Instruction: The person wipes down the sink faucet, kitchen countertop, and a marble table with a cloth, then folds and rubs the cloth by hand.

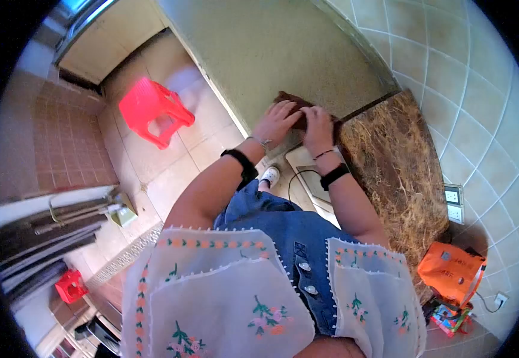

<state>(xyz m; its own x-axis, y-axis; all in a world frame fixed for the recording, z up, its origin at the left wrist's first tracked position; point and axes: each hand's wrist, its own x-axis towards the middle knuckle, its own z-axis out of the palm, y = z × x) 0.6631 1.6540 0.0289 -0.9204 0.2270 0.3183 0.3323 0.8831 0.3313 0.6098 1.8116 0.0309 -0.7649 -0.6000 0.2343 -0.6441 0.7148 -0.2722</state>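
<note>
A dark brown cloth [290, 98] lies bunched on the greenish-grey counter [271, 53], close to its near edge. My left hand [277, 123] grips the left part of the cloth, with its fingers bent over it. Beside it, my right hand [318, 128] holds the right part, fingers curled downward. The two hands almost touch at the fingertips. Part of the cloth is hidden beneath them. Both wrists wear a black band and a thin bracelet.
A brown marbled countertop [397, 161] adjoins on the right, with an orange bag [450, 271] at its near end. Wall sockets [453, 203] sit on the tiled wall. On the floor at left stands a red plastic stool [152, 107]. A white-framed panel [310, 173] shows below the counter.
</note>
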